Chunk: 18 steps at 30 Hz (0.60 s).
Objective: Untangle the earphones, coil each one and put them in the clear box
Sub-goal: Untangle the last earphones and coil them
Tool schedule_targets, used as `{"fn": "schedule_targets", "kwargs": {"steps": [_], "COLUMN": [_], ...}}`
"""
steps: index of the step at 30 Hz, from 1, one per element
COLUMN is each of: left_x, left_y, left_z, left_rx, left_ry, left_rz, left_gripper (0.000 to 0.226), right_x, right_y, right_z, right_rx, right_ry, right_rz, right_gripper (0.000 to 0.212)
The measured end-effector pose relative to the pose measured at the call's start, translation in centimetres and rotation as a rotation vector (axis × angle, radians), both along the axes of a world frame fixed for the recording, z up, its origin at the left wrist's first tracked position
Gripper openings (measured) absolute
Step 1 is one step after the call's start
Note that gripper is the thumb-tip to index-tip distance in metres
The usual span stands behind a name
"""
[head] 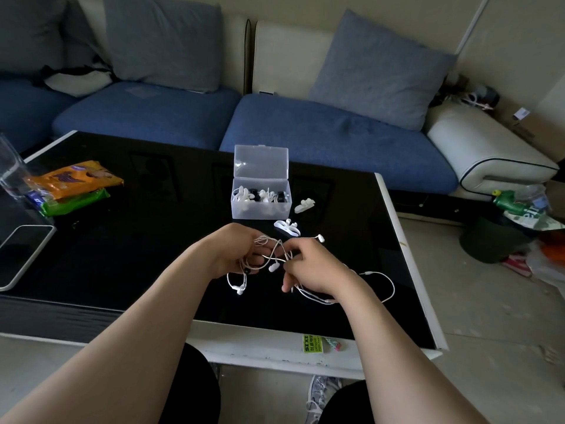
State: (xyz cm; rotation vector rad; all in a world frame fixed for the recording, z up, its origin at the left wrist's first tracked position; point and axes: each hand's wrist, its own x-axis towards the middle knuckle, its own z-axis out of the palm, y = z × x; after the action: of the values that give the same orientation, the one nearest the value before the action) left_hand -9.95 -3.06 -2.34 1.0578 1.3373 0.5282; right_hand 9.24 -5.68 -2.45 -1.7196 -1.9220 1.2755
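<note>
Earphones [276,258], white and tangled, pinched between my left hand [237,250] and right hand [308,267] above the counter [153,240]; clear box [260,198] open at 12 o'clock.

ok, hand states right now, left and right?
Left hand: closed on the tangled earphones.
Right hand: fingers pinching a cable of the same tangle.

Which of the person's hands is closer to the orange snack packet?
Left. The left hand is in front of the clear box, on the side toward the orange packet at the table's far left. The right hand lies beyond it, further right.
</note>
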Motion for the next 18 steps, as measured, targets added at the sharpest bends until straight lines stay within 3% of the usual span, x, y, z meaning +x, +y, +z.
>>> {"fn": "schedule_targets", "kwargs": {"steps": [3,5,9,11,18], "left_x": [-0.2,-0.2,-0.2,-0.3,-0.2], "left_y": [-0.1,-0.3,-0.7,-0.8,-0.5], "left_z": [0.0,0.2,1.0,1.2,0.5], "left_rx": [0.032,0.025,0.000,0.000,0.149], "left_ry": [0.049,0.055,-0.008,-0.036,-0.055], "left_rz": [-0.037,-0.102,-0.194,-0.212,-0.012], "left_gripper": [0.053,0.046,0.028,0.027,0.018], "right_x": [-0.3,-0.4,0.0,0.4,0.7], "right_y": [0.3,0.6,0.5,0.6,0.6], "right_z": [-0.3,-0.4,0.2,-0.1,0.6], "right_rx": [-0.049,-0.041,0.112,0.212,0.229], "right_ry": [0.146,0.223,0.190,0.202,0.283], "right_rz": [-0.097,-0.143,-0.180,-0.201,-0.297], "right_gripper": [0.038,0.035,0.038,0.029,0.019]}}
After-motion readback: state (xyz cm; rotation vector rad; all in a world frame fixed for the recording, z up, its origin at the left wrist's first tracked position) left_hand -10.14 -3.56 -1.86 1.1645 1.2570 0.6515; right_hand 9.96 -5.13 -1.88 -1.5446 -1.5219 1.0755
